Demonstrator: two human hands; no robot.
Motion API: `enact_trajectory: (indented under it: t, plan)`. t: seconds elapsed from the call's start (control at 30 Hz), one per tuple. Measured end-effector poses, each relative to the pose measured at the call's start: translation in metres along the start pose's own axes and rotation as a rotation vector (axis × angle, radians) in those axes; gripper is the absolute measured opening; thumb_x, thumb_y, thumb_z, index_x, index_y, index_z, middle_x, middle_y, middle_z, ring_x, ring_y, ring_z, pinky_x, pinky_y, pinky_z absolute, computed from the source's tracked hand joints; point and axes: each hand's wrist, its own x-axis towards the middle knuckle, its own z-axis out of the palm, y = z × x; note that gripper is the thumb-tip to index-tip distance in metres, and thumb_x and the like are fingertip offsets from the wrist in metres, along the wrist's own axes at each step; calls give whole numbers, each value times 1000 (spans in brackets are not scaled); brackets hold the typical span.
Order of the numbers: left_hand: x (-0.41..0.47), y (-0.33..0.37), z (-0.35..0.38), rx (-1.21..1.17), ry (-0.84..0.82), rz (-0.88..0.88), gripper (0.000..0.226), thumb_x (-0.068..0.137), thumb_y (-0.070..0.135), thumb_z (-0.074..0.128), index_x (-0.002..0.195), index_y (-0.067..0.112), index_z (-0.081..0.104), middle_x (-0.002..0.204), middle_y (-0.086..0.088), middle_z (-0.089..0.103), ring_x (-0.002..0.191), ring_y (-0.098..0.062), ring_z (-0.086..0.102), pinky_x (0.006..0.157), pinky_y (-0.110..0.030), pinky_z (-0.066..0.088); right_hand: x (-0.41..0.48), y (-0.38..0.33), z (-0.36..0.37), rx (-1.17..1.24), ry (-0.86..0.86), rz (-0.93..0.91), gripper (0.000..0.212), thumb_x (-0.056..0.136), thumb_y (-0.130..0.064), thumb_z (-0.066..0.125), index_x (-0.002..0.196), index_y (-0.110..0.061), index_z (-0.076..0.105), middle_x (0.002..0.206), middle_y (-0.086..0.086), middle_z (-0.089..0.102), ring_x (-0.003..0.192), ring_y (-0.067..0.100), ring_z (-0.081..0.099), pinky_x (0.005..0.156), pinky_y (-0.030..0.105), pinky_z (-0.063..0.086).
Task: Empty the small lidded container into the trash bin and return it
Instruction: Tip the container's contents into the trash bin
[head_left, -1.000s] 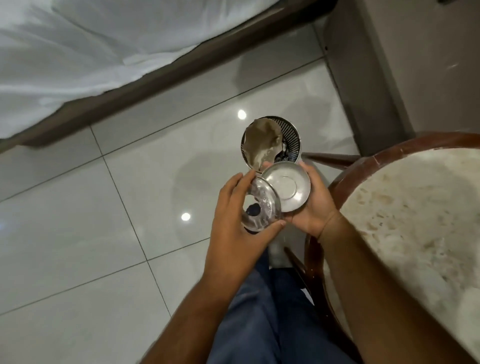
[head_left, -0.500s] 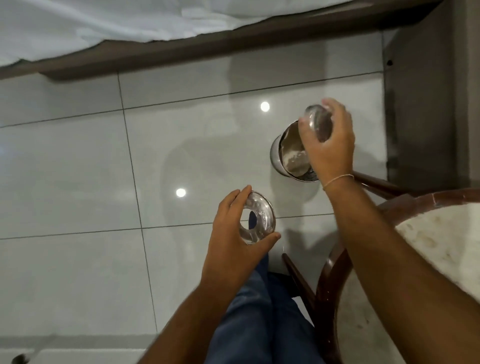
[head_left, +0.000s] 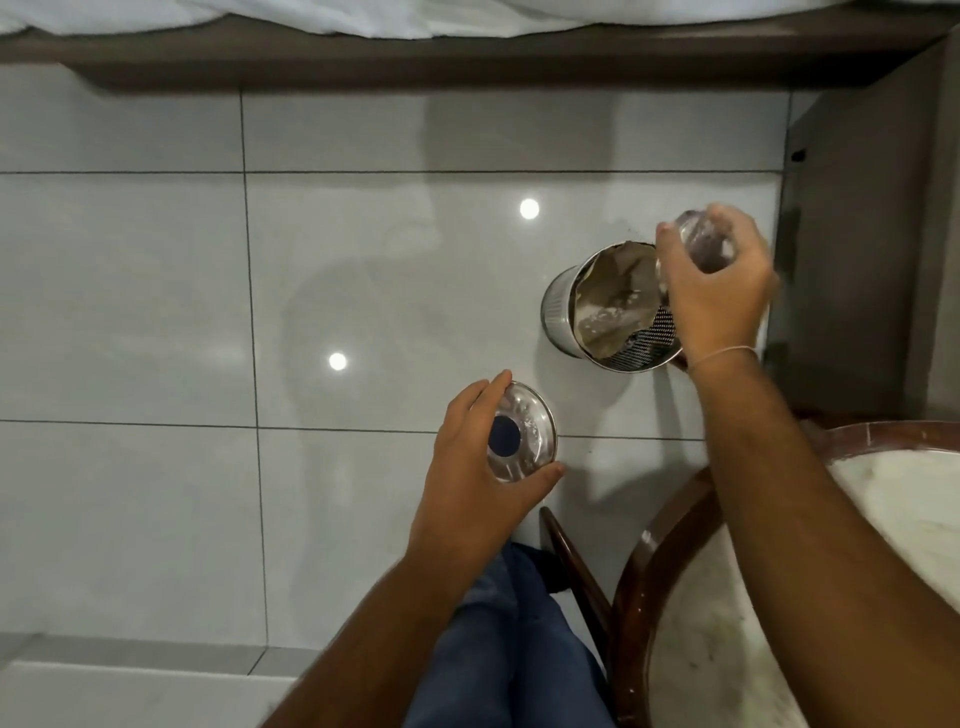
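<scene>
My right hand (head_left: 719, 291) grips the small shiny metal container (head_left: 701, 244), tipped over the mouth of the trash bin (head_left: 558, 312). The bin is a perforated steel cylinder on the floor, lined with brownish paper that holds white residue. My left hand (head_left: 467, 467) holds the round metal lid (head_left: 524, 439) by its edge, well left of and nearer than the bin, above the floor tiles. The container is blurred and mostly hidden by my fingers.
A round marble table top with a dark wooden rim (head_left: 654, 561) fills the lower right. A grey cabinet (head_left: 852, 260) stands just right of the bin. A bed base with white sheets (head_left: 415, 62) runs along the top. Glossy grey floor tiles (head_left: 156, 312) spread to the left.
My right hand carried the container away from the lid and over the bin, then tipped it. My left hand stayed in place with the lid. The camera tilted downward.
</scene>
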Motion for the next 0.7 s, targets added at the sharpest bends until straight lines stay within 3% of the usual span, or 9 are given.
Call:
enact_trajectory:
  t: [0.07,0.13,0.27,0.33,0.43,0.47,0.53,0.6,0.7]
  plan:
    - [3,0,-1,-6,5,-7,100,79,39,92,162,28,37,162,5,44,148,-14,44,121,-30,43,-2,-12,-11,-3,97,-220,54,95,-48,84,138,-19,68,133,-2,65,118,4,68,100,22,63]
    - [6,0,-2,-2,10,-1,100,79,38,92,162,27,38,162,4,44,148,-15,44,121,-33,44,-8,-9,-5,-55,107,-348,56,96,-44,85,142,-19,64,137,1,64,123,8,66,102,21,61]
    - [6,-4,-3,14,-7,14,101,79,37,93,162,27,37,162,2,44,149,-16,44,121,-33,44,-29,4,20,-199,-156,-23,75,95,-35,87,158,-8,54,154,15,59,141,27,58,121,37,51]
    - [6,-5,-3,10,-9,5,101,79,40,92,162,29,36,163,3,44,149,-16,44,119,-31,45,-19,-2,16,-164,-69,-128,77,94,-41,86,158,-11,54,150,14,61,139,24,60,116,28,53]
    - [9,-7,-4,3,15,4,100,79,38,92,161,28,37,163,1,45,148,-18,46,120,-40,47,-1,-14,3,-79,130,-363,70,93,-50,86,150,-19,59,142,5,64,130,15,63,107,10,51]
    - [10,-7,-4,4,17,9,99,79,37,92,161,28,37,162,0,45,147,-18,46,120,-42,47,-3,-13,4,-89,119,-375,68,93,-46,86,149,-17,60,142,7,64,130,17,64,108,13,52]
    - [10,-5,-3,0,17,17,98,80,35,93,161,29,37,161,1,46,146,-17,47,120,-41,47,-23,-4,11,-204,-54,-184,74,94,-38,87,154,-9,56,148,14,64,137,24,62,115,26,52]
    - [9,0,-1,-20,14,28,99,79,36,93,160,29,38,160,2,47,143,-13,48,119,-36,47,-30,8,8,-247,-118,-65,80,94,-36,88,159,-6,52,154,15,62,142,25,59,120,28,48]
    - [12,2,0,-12,28,60,100,78,41,93,161,28,39,159,4,48,142,-10,48,116,-25,46,-13,-6,-4,-127,84,-326,73,91,-50,88,153,-25,57,144,-4,66,131,7,63,110,17,52]
